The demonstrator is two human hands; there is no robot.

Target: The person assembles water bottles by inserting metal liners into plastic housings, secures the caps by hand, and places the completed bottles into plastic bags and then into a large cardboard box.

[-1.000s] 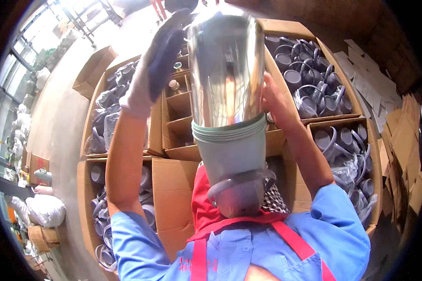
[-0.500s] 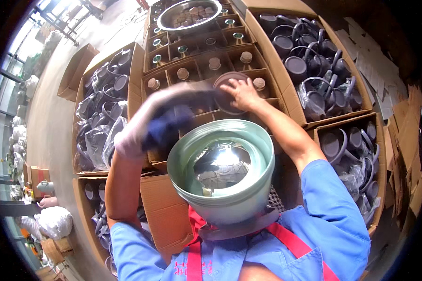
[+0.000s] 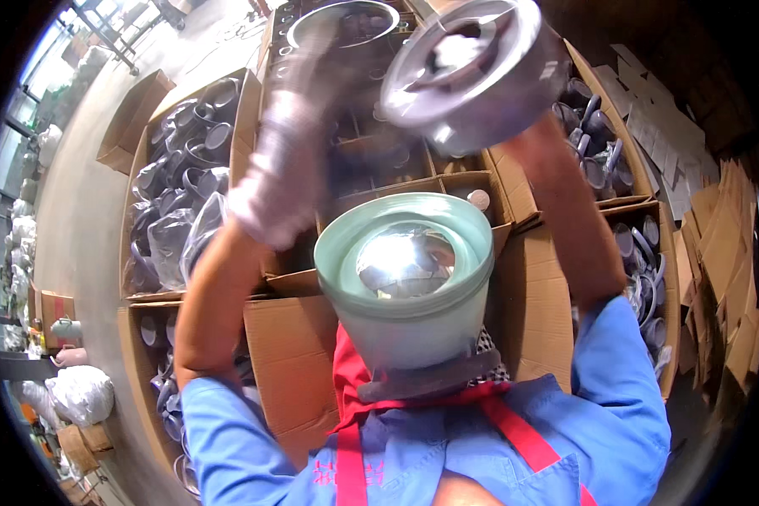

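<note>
At the upper right of the view, the person's right hand point(image 3: 533, 142) is closed around a grey round part point(image 3: 502, 94), lifted clear of the boxes with its ringed face turned up; the part hides most of the fingers. Across from it, the gloved left hand point(image 3: 288, 139) reaches over a partitioned carton point(image 3: 401, 187), too blurred to tell whether its grip is open or closed or holds anything.

Between the forearms, close to the person's body, a pale green vessel point(image 3: 401, 333) stands with its open rim upward, a grey fitting point(image 3: 430, 379) around its lower end. Judging by how things lie, the work is partway: a silvered liner point(image 3: 406, 263) is already seated inside, its rounded end showing, while the rim is not yet covered and the grey part is off it, apparently the piece left to fit.

Beyond the vessel, the carton's cells show a pale stopper-like top point(image 3: 478, 200) at the near right; other cells are dim or blurred. Farther along sits a metal bowl point(image 3: 293, 35), its dark brown contents hard to make out behind the left hand. The left carton point(image 3: 246, 126) is filled with grey handled pieces point(image 3: 177, 160), some in clear plastic bags point(image 3: 173, 240). Similar pieces fill the lower left carton point(image 3: 132, 346), the upper right carton point(image 3: 514, 187) and the lower right carton point(image 3: 664, 304).
</note>
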